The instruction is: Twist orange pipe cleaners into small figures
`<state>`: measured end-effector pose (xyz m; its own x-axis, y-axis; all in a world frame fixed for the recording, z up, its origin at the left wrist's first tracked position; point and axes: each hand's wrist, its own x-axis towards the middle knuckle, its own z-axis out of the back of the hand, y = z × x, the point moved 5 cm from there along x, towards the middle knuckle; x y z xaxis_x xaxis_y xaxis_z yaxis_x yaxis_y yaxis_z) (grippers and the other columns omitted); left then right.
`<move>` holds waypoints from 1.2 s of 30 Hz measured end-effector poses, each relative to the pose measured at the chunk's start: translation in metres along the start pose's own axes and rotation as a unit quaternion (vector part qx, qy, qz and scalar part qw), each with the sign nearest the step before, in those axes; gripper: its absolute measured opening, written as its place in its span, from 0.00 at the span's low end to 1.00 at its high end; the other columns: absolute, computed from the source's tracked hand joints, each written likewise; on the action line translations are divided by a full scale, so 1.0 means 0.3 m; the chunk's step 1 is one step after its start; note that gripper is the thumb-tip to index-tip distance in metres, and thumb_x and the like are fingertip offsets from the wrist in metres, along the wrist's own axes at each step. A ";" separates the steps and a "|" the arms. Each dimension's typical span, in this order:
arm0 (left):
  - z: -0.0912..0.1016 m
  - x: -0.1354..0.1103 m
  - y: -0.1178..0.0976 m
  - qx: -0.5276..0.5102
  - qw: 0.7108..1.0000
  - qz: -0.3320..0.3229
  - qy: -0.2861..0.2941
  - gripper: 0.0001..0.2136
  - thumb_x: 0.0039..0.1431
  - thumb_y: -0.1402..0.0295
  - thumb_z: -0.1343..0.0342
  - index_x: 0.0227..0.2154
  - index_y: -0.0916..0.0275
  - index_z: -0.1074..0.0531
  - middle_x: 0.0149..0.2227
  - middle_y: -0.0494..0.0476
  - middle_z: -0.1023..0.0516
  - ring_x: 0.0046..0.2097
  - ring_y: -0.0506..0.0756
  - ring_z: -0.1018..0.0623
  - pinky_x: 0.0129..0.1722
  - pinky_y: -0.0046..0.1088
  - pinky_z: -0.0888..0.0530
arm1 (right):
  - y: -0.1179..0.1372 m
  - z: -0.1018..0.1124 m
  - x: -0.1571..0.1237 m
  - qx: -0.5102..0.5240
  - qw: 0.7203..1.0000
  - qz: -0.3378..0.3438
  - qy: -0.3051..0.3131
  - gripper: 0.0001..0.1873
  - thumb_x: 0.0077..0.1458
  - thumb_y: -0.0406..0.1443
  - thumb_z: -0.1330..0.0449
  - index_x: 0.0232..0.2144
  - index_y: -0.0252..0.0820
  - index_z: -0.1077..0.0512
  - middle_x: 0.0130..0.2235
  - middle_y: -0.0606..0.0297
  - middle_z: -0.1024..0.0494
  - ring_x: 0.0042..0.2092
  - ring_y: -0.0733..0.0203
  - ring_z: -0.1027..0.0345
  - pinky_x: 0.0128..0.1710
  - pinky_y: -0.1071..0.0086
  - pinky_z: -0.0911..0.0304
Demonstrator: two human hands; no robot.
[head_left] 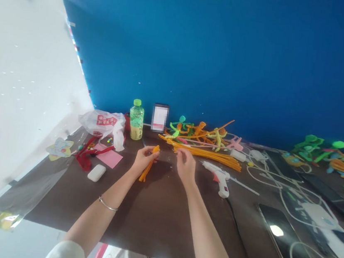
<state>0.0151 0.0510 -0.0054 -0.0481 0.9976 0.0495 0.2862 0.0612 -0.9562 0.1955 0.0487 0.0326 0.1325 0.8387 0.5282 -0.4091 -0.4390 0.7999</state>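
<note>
My left hand (146,160) is closed around a short bundle of orange pipe cleaners (145,172). The bundle has a rounded, twisted top above the thumb, and its loose ends hang down toward the table. My right hand (186,166) is apart from it, thumb and fingers drawn together near the left end of a pile of long orange pipe cleaners (218,156). Whatever may be between those fingertips is too small to make out. Just right of that hand lies a white hot glue gun (221,179) with a glue stick in its back.
Behind the pile are bent pipe-cleaner figures (201,129). A green-capped bottle (136,120), plastic bag (103,122), red pipe cleaners (83,160), pink paper (110,158) and white case (96,173) stand or lie left. Rightward are a tablet (289,244) and tangled white cables (283,193).
</note>
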 end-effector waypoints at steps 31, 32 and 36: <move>-0.076 -0.046 0.027 0.220 0.953 -0.090 0.186 0.14 0.49 0.62 0.43 0.37 0.66 0.26 0.33 0.56 0.28 0.23 0.45 0.28 0.22 0.21 0.30 | 0.011 -0.084 0.063 0.065 0.853 -0.231 0.464 0.16 0.34 0.41 0.32 0.26 0.37 0.27 0.27 0.61 0.23 0.31 0.59 0.27 0.38 0.63 0.30; -0.077 -0.046 0.031 0.214 0.954 -0.084 0.191 0.15 0.49 0.62 0.43 0.37 0.67 0.27 0.33 0.56 0.28 0.23 0.45 0.28 0.22 0.21 0.30 | 0.012 -0.083 0.063 0.061 0.852 -0.228 0.467 0.16 0.34 0.41 0.32 0.25 0.37 0.27 0.27 0.61 0.23 0.31 0.58 0.27 0.37 0.63 0.30; -0.079 -0.047 0.039 0.193 0.958 -0.067 0.199 0.15 0.49 0.63 0.43 0.37 0.68 0.27 0.32 0.57 0.27 0.24 0.47 0.27 0.25 0.24 0.27 | 0.021 -0.083 0.063 0.046 0.857 -0.217 0.465 0.15 0.33 0.41 0.32 0.24 0.38 0.27 0.25 0.63 0.23 0.29 0.59 0.27 0.36 0.64 0.30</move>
<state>0.0418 0.0384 -0.0105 0.3317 0.9193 0.2119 -0.0767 0.2501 -0.9652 0.1729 0.0698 0.0405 -0.5397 0.8051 -0.2462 -0.4254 -0.0084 0.9049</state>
